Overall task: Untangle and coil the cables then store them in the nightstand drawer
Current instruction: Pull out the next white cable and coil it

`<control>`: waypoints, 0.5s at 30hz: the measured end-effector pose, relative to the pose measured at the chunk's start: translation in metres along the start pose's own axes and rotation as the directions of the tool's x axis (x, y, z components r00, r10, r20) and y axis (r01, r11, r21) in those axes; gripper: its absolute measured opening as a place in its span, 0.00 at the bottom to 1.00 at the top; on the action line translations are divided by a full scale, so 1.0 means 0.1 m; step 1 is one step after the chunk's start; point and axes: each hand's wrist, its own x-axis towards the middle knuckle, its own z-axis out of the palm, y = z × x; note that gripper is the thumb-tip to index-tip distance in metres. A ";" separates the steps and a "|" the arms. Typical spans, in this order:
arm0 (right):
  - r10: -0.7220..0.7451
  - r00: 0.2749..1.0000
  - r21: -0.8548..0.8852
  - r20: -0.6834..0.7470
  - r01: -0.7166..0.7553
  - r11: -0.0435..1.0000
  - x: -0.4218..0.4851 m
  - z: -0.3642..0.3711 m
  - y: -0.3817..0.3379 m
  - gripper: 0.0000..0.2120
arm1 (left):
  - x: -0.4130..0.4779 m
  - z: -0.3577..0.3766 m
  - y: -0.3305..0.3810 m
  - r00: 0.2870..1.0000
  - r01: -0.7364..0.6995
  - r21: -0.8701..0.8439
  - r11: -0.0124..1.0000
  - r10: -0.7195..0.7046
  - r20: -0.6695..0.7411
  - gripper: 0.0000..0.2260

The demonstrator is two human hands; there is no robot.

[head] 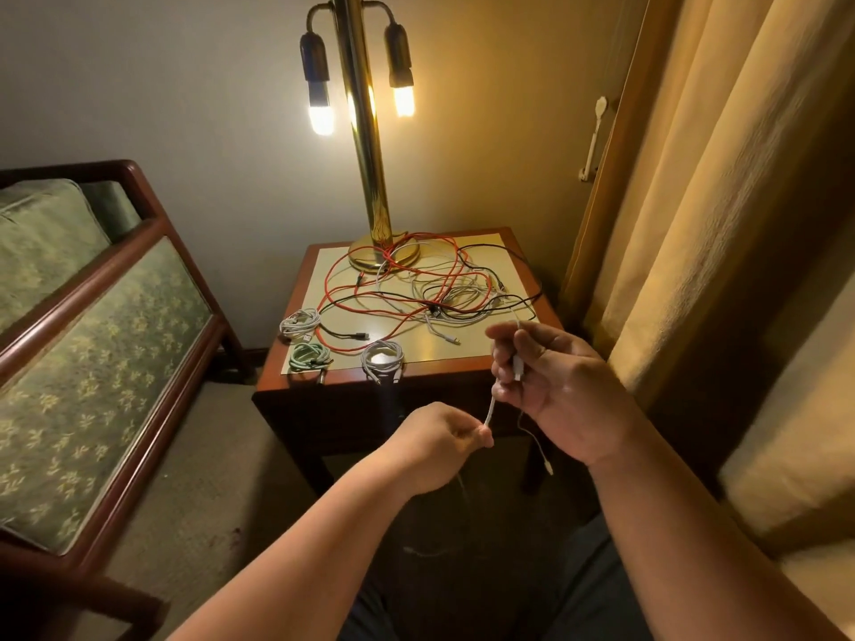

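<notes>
Head view: left hand [442, 437], right hand [555, 381] both pinch thin white cable [490, 408]; red-black-white tangle [430, 289] on nightstand [462, 356].

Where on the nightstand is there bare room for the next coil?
Bare: the nightstand front, from the front white coil to the right edge; a patch left of the lamp base. Crowded: the tangle across the middle and back.

Tall brass lamp [365, 178] w/ two lit bulbs glowing against plain beige wall [139, 85]; green floral-upholstered wooden-framed armchair [92, 340] sitting left on beige carpet [208, 455]; gold pleated curtains [717, 201] hanging right.
</notes>
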 end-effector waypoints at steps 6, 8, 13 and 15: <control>-0.094 0.994 -0.066 -0.061 0.090 0.994 0.28 0.09 -0.06 0.12 | -0.07 -0.01 -0.06 0.998 -0.060 0.149 0.987 0.060 0.005 0.12; -0.108 0.985 -0.073 -0.133 0.099 0.992 0.41 0.07 0.00 0.11 | -0.13 -0.06 -0.08 0.996 -0.084 0.043 0.996 0.082 0.035 0.14; -0.086 0.984 -0.410 -0.158 0.014 0.912 0.62 -0.10 0.35 0.10 | -0.26 -0.25 -0.19 0.993 -0.108 -0.327 0.939 0.118 0.011 0.13; -0.022 0.994 -0.503 -0.107 -0.035 0.864 0.62 -0.12 0.50 0.10 | -0.30 -0.33 -0.19 0.986 -0.158 -0.372 0.915 0.166 -0.010 0.12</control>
